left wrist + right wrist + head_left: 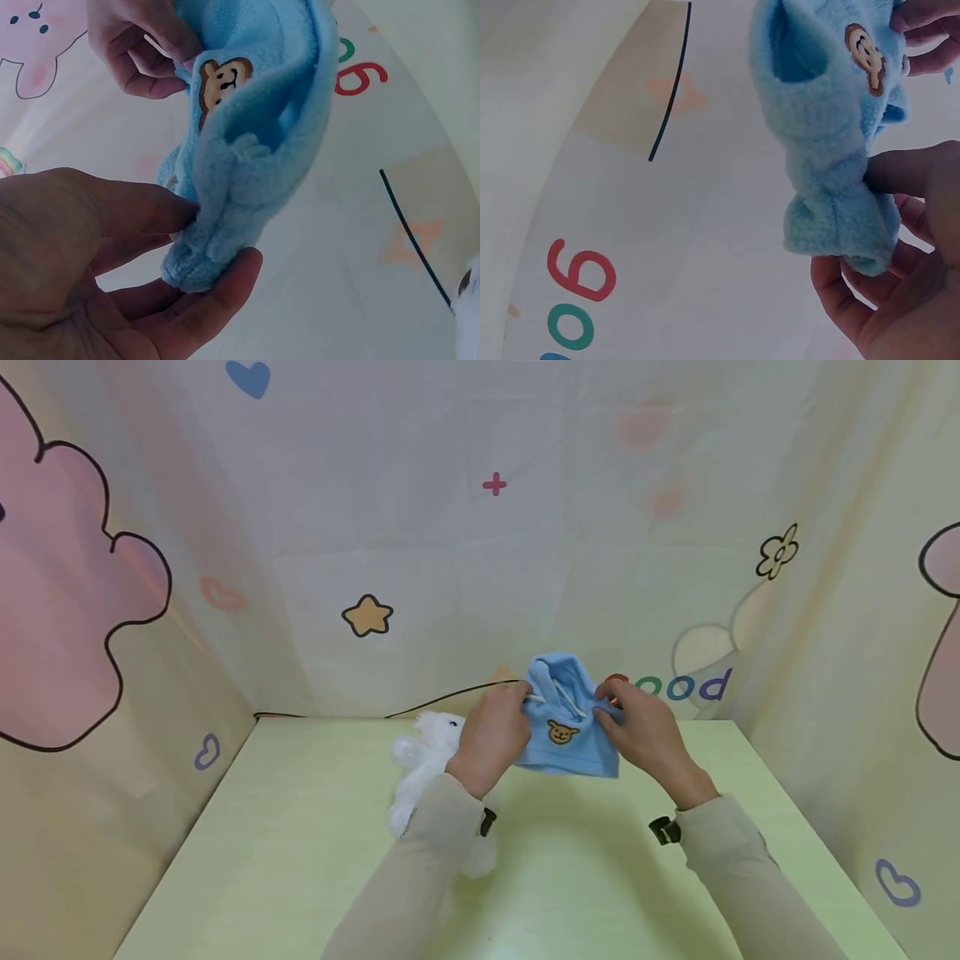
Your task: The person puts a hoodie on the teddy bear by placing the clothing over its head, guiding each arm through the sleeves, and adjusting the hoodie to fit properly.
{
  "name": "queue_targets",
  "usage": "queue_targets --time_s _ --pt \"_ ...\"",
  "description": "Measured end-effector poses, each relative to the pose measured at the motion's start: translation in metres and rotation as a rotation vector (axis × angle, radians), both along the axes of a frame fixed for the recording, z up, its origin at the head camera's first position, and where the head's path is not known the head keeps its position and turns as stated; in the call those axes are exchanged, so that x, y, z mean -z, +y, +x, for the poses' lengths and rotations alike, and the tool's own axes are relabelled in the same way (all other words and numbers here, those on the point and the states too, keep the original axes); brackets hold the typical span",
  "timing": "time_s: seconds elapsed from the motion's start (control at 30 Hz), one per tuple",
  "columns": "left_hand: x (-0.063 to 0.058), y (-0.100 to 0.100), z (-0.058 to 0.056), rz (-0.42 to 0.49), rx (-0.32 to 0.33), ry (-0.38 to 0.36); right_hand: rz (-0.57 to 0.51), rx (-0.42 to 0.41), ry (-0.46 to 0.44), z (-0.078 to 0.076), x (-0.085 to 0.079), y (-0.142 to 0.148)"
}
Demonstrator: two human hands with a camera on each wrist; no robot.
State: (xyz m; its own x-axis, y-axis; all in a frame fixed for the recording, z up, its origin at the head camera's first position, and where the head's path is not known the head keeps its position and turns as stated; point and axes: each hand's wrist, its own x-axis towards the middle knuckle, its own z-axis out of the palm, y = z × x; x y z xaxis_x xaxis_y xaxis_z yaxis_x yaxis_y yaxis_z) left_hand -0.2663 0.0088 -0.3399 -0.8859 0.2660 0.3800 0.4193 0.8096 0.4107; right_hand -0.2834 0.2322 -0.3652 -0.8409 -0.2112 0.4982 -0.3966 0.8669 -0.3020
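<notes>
A small light-blue hoodie point(573, 747) with a brown animal-face patch and white drawstrings is held up above the table, hood uppermost. My left hand point(495, 727) pinches its sleeve on the left side; the left wrist view shows thumb and fingers around the fuzzy blue sleeve point(225, 225). On the other side my right hand point(645, 727) pinches the opposite sleeve point(832, 217) between thumb and fingers. The bottom opening of the hoodie gapes in both wrist views. Left of the hoodie, a white plush toy point(423, 768) lies on the table, partly hidden behind my left hand and forearm.
The pale green table point(300, 843) is enclosed by cloth walls printed with hearts, a star point(367, 616) and coloured letters point(678, 687). The back cloth point(420, 668) meets the table's far edge just behind the toy and hoodie.
</notes>
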Motion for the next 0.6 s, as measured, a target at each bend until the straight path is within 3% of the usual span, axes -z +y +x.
queue_targets --time_s 0.27,0.6 --pt "-0.011 -0.024 -0.001 -0.021 0.015 0.032 -0.066 -0.045 0.071 -0.002 -0.003 -0.018" --pt "-0.016 -0.06 -0.011 0.031 0.059 0.017 -0.159 -0.088 0.015 -0.008 -0.004 -0.043"
